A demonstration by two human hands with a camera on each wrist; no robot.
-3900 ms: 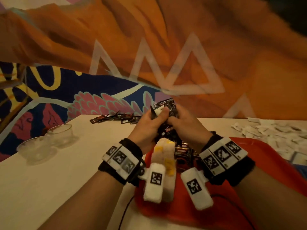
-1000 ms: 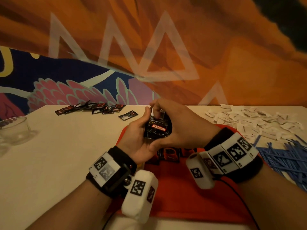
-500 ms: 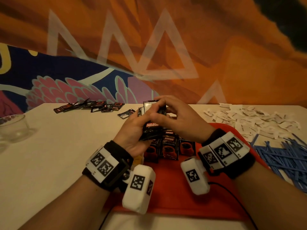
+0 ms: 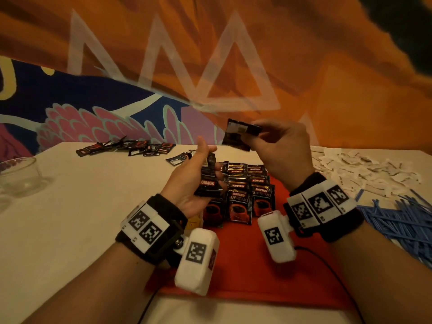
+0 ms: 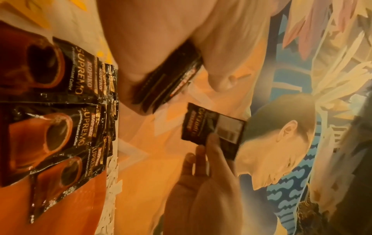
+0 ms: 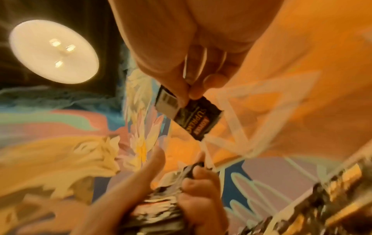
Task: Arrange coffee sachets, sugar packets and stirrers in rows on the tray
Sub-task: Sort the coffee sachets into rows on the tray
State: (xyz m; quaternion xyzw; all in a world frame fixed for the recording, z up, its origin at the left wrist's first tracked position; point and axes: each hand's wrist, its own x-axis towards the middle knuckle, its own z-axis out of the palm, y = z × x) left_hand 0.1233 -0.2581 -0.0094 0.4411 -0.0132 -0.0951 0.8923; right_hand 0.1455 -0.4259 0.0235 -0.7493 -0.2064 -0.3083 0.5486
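Two hands hang above the red tray [image 4: 245, 265], each with a banded wrist. The left hand [image 4: 191, 181] is turned palm-up over the tray's left part, thumb raised, fingers curled round a stack of coffee sachets [image 4: 208, 178]. The right hand [image 4: 280, 150] is lifted higher, above the tray's far edge, and pinches a single sachet [image 4: 240, 134] between thumb and fingertips, its back face with the pale label towards the head camera. On the tray, sachets [image 4: 238, 197] lie overlapping in columns near its far end, printed side up. Beyond the tray's far left corner, loose sachets [image 4: 131, 146] are scattered on the table [image 4: 70, 218]. To the tray's right lies a heap of white sugar packets [image 4: 364, 169], and nearer, a pile of blue stirrers [image 4: 397, 218]. Far to the tray's left stands a glass bowl [image 4: 18, 174].
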